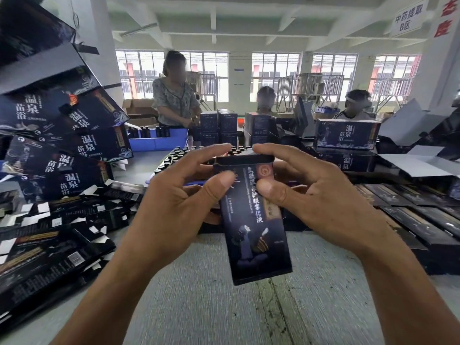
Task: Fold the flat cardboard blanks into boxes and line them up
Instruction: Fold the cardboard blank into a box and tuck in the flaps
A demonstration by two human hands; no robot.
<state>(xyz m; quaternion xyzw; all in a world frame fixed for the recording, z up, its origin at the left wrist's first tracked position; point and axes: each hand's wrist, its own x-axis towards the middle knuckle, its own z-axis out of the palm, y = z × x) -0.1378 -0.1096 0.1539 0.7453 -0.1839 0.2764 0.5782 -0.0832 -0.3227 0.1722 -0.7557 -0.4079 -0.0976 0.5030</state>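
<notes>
- Head view shows me holding one dark printed box (254, 220) upright-ish above the grey table (224, 307), its long face tilted toward me and its far end pointing away.
- My left hand (174, 202) grips the box's left edge, thumb pressed on the printed face, fingers arched over the top end.
- My right hand (306, 195) clamps the right edge the same way, thumb on the face, fingers curled over the top flap (245, 158).
- The step in hand looks like closing that top flap; I judge the body already squared up, though the lower end's state is hidden from me.
- To do it well, I should keep both thumbs pinning the face so the tube stays square, then roll the flap down with my fingertips and guide its tongue inside the front wall, not outside.
- Pressing too hard mid-panel could crease the print, so I'd push near the fold line.
- Flat blanks (49, 240) lie heaped at my left; finished boxes (423, 227) lie in a row at my right, where this one should join.
</notes>
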